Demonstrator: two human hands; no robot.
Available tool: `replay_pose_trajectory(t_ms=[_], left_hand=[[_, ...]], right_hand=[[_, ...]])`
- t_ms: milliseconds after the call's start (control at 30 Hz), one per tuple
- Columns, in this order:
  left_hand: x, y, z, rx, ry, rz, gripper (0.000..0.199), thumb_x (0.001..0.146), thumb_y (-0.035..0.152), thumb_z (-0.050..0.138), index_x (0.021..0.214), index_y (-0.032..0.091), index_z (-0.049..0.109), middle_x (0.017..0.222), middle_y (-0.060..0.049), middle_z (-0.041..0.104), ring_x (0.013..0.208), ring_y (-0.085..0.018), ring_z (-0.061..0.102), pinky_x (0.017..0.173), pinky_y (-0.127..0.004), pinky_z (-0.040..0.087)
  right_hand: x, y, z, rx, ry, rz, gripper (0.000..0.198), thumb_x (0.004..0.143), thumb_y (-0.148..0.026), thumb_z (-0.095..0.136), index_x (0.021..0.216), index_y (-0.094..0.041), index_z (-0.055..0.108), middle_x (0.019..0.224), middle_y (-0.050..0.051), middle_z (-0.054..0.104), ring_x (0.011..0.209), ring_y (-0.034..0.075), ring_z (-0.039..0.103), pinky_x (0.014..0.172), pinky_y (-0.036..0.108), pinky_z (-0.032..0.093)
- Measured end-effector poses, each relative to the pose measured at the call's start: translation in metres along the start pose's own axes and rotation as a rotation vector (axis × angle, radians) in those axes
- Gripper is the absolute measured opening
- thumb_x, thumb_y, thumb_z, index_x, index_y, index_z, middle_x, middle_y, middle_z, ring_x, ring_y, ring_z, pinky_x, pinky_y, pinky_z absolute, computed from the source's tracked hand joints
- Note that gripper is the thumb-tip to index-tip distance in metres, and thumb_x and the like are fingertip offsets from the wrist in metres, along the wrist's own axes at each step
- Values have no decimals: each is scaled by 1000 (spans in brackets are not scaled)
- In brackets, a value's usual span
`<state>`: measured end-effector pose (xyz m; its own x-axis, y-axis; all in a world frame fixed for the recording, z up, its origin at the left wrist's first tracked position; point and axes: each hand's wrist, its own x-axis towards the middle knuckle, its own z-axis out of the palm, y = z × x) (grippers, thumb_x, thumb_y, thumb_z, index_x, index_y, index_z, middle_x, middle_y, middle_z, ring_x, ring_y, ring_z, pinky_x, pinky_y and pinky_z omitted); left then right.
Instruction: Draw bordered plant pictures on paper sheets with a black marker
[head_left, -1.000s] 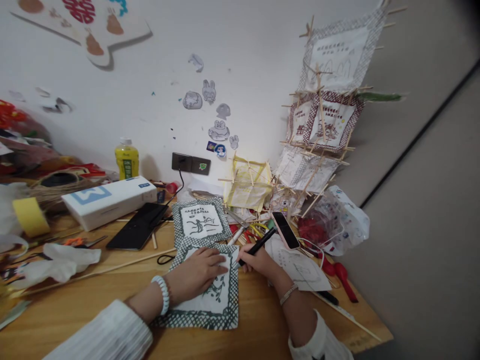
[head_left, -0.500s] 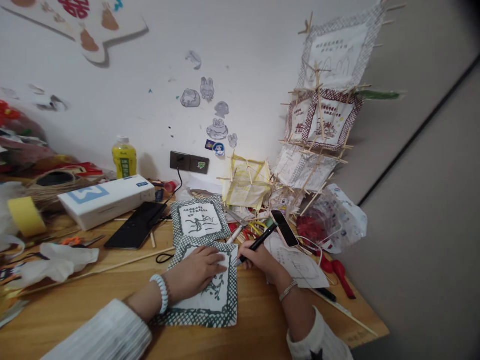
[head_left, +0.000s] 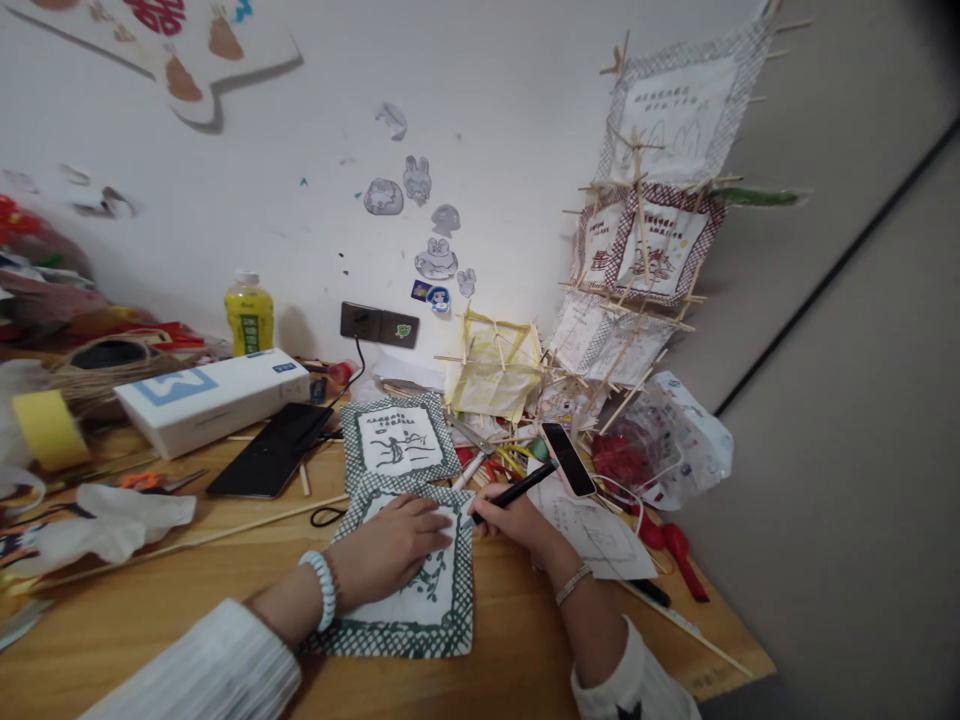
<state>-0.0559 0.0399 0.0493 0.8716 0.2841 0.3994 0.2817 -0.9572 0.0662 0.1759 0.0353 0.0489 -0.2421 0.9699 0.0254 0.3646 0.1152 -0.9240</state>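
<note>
Flat on the wooden table lies a sheet of white paper (head_left: 405,608) with a dark green cross-hatched border and a plant drawing. My left hand (head_left: 401,545) rests on it, fingers stretched out, covering much of the drawing. A black marker (head_left: 517,490) is held in my right hand (head_left: 504,518), its tip at the sheet's upper right border. The fingers hide part of the tip. Just beyond lies a second bordered sheet (head_left: 401,440) with writing and a figure drawing, overlapped by the near one. Under my right wrist is a paper with a faint sketch (head_left: 600,535).
A phone (head_left: 568,460), scissors (head_left: 471,436) and sticks crowd the back. A yellow stick-framed lantern (head_left: 495,365) stands near a tall stack of paper panels (head_left: 637,240). At left are a white box (head_left: 214,400), a black tablet-like slab (head_left: 270,455), yellow tape (head_left: 49,430) and a bottle (head_left: 249,315).
My right hand has moved slightly left with the marker, which now tilts lower, its tip at the sheet's border. My left hand stays on the paper.
</note>
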Motion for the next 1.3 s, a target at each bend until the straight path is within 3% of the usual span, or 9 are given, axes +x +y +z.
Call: replay_pose_trajectory(t_ms=[533, 767, 1100, 1300], left_hand=[[0, 1, -2, -18, -28, -26, 43, 75, 2, 48, 109, 25, 61, 119, -3, 62, 109, -26, 52, 94, -41, 36], [2, 5, -8, -24, -39, -22, 39, 75, 3, 48, 104, 24, 63, 116, -2, 64, 105, -26, 53, 94, -40, 36], [2, 5, -7, -42, -43, -25, 36, 75, 3, 51, 104, 23, 62, 115, -3, 64, 104, -25, 53, 94, -40, 36], [3, 6, -9, -59, -35, -21, 35, 76, 3, 50, 101, 24, 63, 113, -4, 64, 102, -24, 54, 91, -38, 38]], right_hand=[[2, 3, -2, 25, 6, 29, 16, 69, -19, 51, 56, -16, 59, 36, -7, 46, 32, 7, 44, 34, 16, 29], [2, -1, 0, 44, 35, -6, 20, 77, -29, 52, 64, -16, 61, 43, -6, 50, 39, 8, 48, 39, 18, 34], [-1, -5, 2, 29, 10, -18, 16, 75, -28, 59, 68, -14, 64, 47, -4, 55, 40, 7, 47, 40, 17, 33], [-1, -4, 1, 91, 60, -73, 32, 78, -45, 53, 67, -16, 61, 46, -4, 52, 39, 9, 46, 41, 20, 34]])
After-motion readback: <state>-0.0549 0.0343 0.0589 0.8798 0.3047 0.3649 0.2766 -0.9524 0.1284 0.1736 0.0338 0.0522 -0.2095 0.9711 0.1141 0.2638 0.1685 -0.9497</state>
